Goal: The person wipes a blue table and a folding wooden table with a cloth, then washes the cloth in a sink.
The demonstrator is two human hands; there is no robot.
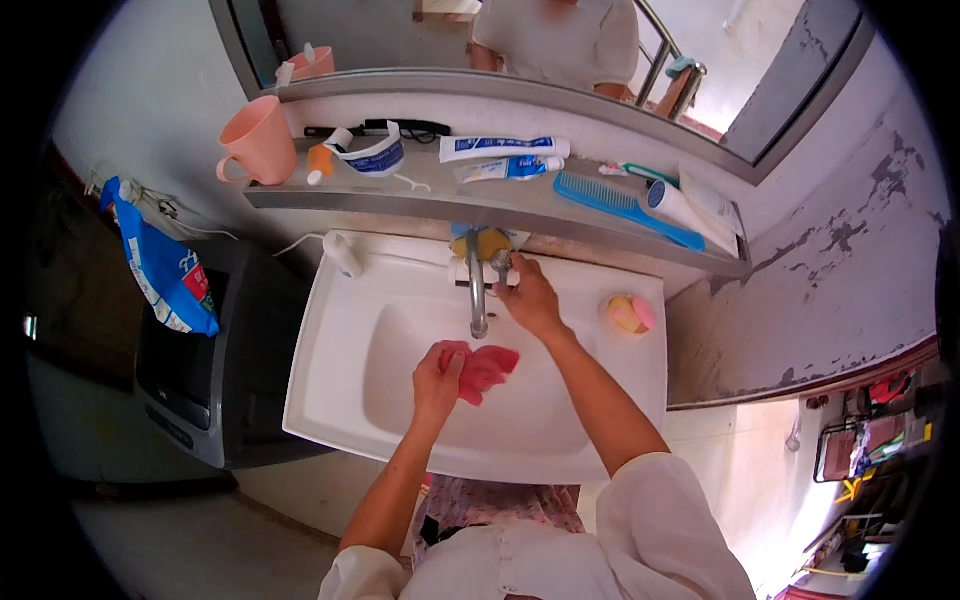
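My left hand (437, 379) grips a crumpled red cloth (487, 367) over the basin of the white sink (322, 375), just below the spout of the metal faucet (477, 292). My right hand (531, 296) is closed around the faucet's knob (502, 261), to the right of the spout. Behind the faucet lies a yellow item that is partly hidden. Soap pieces, yellow and pink (630, 313), sit on the sink's right side. A white bottle (343, 255) stands at the back left corner. Whether water runs cannot be told.
Above the sink, a shelf (495, 191) holds a pink mug (259, 142), toothpaste tubes (502, 148), a blue comb (626, 208) and a white tube (686, 208). A mirror (420, 45) is behind it. Left of the sink, a blue packet (161, 262) rests on a dark gray appliance (255, 360).
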